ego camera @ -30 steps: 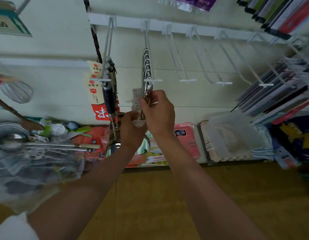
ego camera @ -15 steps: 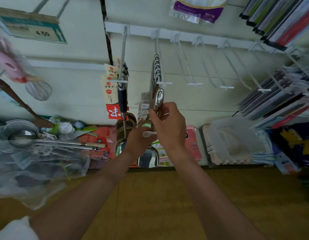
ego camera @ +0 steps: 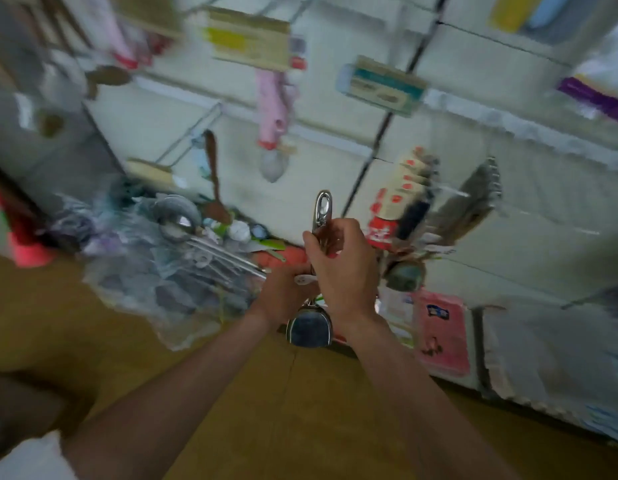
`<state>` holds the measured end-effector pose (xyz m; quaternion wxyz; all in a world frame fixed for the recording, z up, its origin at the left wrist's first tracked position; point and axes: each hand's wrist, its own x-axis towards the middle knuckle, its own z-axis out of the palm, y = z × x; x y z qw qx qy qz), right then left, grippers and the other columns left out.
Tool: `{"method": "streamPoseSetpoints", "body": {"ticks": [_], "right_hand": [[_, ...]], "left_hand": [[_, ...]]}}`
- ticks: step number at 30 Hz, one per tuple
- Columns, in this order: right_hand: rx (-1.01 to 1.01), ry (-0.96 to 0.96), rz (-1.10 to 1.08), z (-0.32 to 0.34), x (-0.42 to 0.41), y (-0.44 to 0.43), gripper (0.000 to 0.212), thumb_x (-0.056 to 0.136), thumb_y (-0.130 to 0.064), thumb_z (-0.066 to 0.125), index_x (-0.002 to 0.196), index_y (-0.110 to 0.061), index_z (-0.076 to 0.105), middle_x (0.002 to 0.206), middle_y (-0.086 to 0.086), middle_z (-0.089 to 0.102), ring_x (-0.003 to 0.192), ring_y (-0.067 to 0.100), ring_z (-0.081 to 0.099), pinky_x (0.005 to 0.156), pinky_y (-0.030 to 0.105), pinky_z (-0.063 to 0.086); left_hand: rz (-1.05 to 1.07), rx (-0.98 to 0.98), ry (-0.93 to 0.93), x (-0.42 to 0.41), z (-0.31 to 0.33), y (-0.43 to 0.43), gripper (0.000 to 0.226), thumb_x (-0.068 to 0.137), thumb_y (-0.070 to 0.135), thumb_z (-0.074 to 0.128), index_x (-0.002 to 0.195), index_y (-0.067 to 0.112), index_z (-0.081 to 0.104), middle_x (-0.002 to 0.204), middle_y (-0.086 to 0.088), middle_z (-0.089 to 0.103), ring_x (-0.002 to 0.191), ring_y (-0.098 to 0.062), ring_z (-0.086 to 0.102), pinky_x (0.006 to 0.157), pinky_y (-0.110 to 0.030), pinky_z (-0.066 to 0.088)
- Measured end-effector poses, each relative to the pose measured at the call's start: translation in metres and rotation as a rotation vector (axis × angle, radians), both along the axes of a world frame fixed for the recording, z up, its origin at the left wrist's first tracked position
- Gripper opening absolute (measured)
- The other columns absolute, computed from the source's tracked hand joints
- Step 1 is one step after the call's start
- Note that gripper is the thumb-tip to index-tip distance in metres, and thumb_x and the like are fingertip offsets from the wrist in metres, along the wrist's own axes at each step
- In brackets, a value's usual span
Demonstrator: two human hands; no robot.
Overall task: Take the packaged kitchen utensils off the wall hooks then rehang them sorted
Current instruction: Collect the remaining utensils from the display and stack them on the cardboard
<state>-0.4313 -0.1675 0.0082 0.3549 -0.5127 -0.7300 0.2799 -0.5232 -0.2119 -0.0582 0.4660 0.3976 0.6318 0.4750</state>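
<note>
Heads up, the view's pretty smeared here, so take this with a grain of salt. My right hand (ego camera: 342,268) is wrapped round the upper handle of the shiny steel ladle (ego camera: 323,206), fingers curled in tight. The loop end pokes up clear above my knuckles. My left hand (ego camera: 283,296) sits just below and a bit left of the right fingers. It looks closed on the lower shaft, right by a small white tag (ego camera: 304,279), but the right hand covers its fingertips, so that's my read and not a sure thing. The ladle's bowl hangs below both wrists, off any hook.

Right of my right fingers hang the red-and-cream carded utensils (ego camera: 401,202), and further right is a blurry grey row of steel handles (ego camera: 480,192). Left of my left fingers is the heap of clear plastic-bagged utensils (ego camera: 169,265).

I reckon this is the carry part, with the ladle off the wall and needing a spot. What I'd do:
- Leave the loop sticking out above the fingers so it can go straight onto a hook.
- Use the left hand to stop the bowl swinging into the carded stuff.
- Don't crush the tag.
- Slow the head down so I can actually see the hook tip.
</note>
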Motion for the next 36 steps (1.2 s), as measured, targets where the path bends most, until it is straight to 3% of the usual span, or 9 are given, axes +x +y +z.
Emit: {"method": "streamPoseSetpoints", "body": {"ticks": [3,8,12,16,19,23,26,30,36], "right_hand": [[-0.005,-0.006,0.121,0.003,-0.078,-0.034,0.024,0.086,-0.045,0.072,0.094,-0.032,0.054,0.083,-0.013,0.064,0.074,0.004,0.061,0.069,0.034,0.053],[0.053,0.021,0.37,0.016,-0.208,-0.11,0.025,0.087,-0.043,0.071,0.098,-0.025,0.057,0.083,-0.011,0.066,0.075,0.008,0.062,0.07,0.031,0.051],[0.085,0.05,0.507,0.026,-0.299,-0.18,0.028,0.086,-0.043,0.071,0.099,-0.021,0.06,0.083,-0.011,0.067,0.074,0.008,0.063,0.07,0.033,0.053],[0.101,0.052,0.627,0.033,-0.379,-0.26,0.031,0.086,-0.043,0.073,0.101,-0.02,0.061,0.086,-0.009,0.068,0.075,0.011,0.063,0.069,0.032,0.05],[0.119,0.029,0.728,0.033,-0.43,-0.319,0.032,0.087,-0.044,0.072,0.102,-0.018,0.061,0.088,-0.007,0.069,0.076,0.011,0.063,0.067,0.027,0.046],[0.12,0.029,0.823,0.028,-0.487,-0.387,0.03,0.088,-0.043,0.071,0.102,-0.018,0.06,0.089,-0.009,0.067,0.073,0.006,0.058,0.065,0.021,0.041],[0.135,0.039,0.874,0.019,-0.522,-0.431,0.027,0.088,-0.042,0.072,0.097,-0.019,0.06,0.085,-0.009,0.067,0.072,0.007,0.061,0.064,0.024,0.046],[0.134,-0.017,0.947,0.0,-0.56,-0.488,0.031,0.088,-0.043,0.071,0.101,-0.017,0.061,0.09,-0.005,0.068,0.077,0.014,0.063,0.066,0.032,0.05],[0.124,-0.134,1.054,-0.044,-0.602,-0.557,0.03,0.088,-0.042,0.07,0.101,-0.016,0.064,0.092,-0.002,0.068,0.081,0.018,0.063,0.066,0.033,0.045]], "left_hand": [[0.138,-0.034,0.032,-0.075,0.004,-0.049,0.02,0.087,0.013,0.068,0.081,-0.005,0.066,0.077,-0.018,0.068,0.066,-0.01,0.054,0.06,-0.021,0.041],[0.386,-0.061,0.104,-0.196,0.014,-0.14,0.03,0.081,0.016,0.075,0.056,0.024,0.061,0.049,0.011,0.056,0.046,0.004,0.047,0.046,-0.012,0.034],[0.554,-0.054,0.016,-0.277,0.018,-0.222,0.021,0.069,0.022,0.069,0.076,0.003,0.068,0.072,-0.017,0.069,0.066,-0.014,0.056,0.063,-0.036,0.046],[0.648,-0.024,-0.036,-0.344,0.022,-0.313,0.024,0.083,0.001,0.068,0.083,-0.019,0.056,0.072,-0.013,0.056,0.071,-0.016,0.047,0.061,-0.028,0.04],[0.722,-0.003,-0.037,-0.386,0.024,-0.378,0.036,0.08,0.02,0.075,0.078,-0.012,0.059,0.071,-0.008,0.059,0.068,-0.013,0.047,0.059,-0.028,0.036],[0.848,-0.015,-0.04,-0.431,0.022,-0.45,0.013,0.08,0.009,0.078,0.084,-0.001,0.071,0.074,-0.008,0.069,0.068,-0.011,0.055,0.061,-0.027,0.043],[0.912,-0.034,-0.043,-0.457,0.013,-0.493,0.011,0.081,0.008,0.077,0.088,0.001,0.072,0.079,-0.015,0.072,0.069,-0.012,0.059,0.061,-0.026,0.046],[0.99,-0.068,-0.116,-0.477,-0.004,-0.552,0.029,0.071,0.031,0.082,0.084,0.007,0.072,0.077,-0.02,0.07,0.064,-0.016,0.055,0.063,-0.034,0.041],[1.125,-0.077,-0.236,-0.48,-0.041,-0.623,0.007,0.084,0.009,0.074,0.09,0.01,0.073,0.052,0.015,0.06,0.047,0.003,0.051,0.048,-0.011,0.038]]}}
